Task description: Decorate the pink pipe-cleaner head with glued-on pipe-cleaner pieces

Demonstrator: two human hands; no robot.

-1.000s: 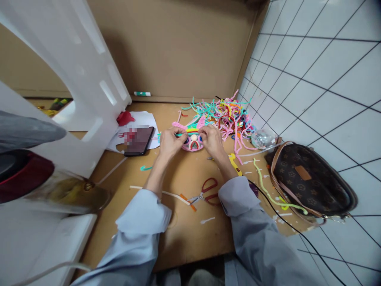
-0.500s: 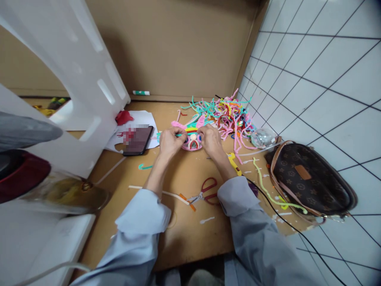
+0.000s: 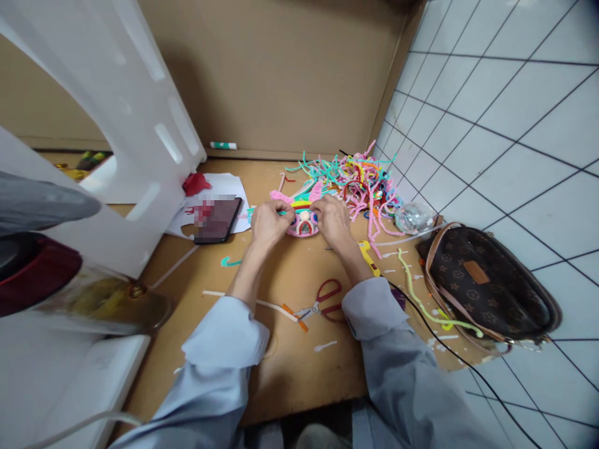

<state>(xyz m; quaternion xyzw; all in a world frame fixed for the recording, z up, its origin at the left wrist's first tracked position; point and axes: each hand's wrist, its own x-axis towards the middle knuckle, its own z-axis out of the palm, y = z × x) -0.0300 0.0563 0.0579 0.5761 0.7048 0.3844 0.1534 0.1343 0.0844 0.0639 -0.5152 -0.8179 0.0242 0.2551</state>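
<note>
Tiled wall (image 3: 496, 131) borders the table (image 3: 309, 374) on the right; a tangled pile of fuzzy stems (image 3: 359, 178) lies toward the rear. Location of the pink craft piece (image 3: 303, 231): between the hands, just in front of the pile. Left hand (image 3: 270, 223): thumb and fingers pinched at the piece's upper left edge. Right hand (image 3: 333, 219): pinched likewise at the upper right. Exact fingertip contact is partly hidden. A yellow-and-red band (image 3: 301, 204) spans the gap. Apply light, equal pressure on both sides; soft stems probably flatten if squeezed. Keep the band level, and fingertips clear of the cream ball (image 3: 305, 215) below. Scissors (image 3: 317, 308) lie nearer the body.
</note>
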